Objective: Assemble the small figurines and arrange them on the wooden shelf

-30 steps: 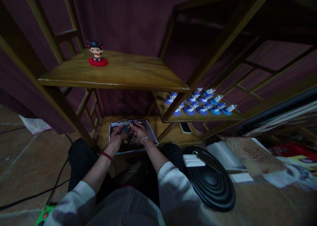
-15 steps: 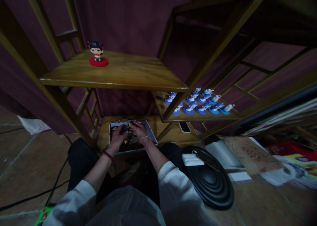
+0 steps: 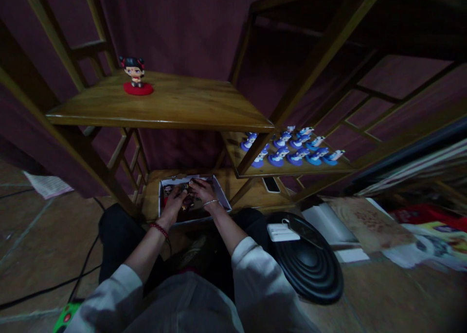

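Observation:
An open white-walled box [image 3: 222, 193] sits low on the bottom shelf, with small dark-haired figurines [image 3: 168, 189] inside. Both hands reach into it. My left hand [image 3: 174, 204] has its fingers closed around a small dark figurine [image 3: 187, 187], mostly covered by the fingers. My right hand [image 3: 204, 192] meets it from the other side, fingertips bent onto the same piece. Just below the fingers, part of another figurine [image 3: 187, 204] shows in the box. Detail is poor in the dim light.
A black-haired figurine on a red base [image 3: 136, 80] stands on the upper shelf [image 3: 182, 99]. Several purple and blue figurines [image 3: 279, 155] fill the right shelf. A phone [image 3: 271, 184] lies below them. A black round stool [image 3: 310, 260] bears a white device [image 3: 282, 232]. Cables [image 3: 83, 255] cross the floor.
The view has shifted slightly, so the shelves sit a little further left. My hands stay in the box, and the dark piece has turned or tilted slightly between the fingers.

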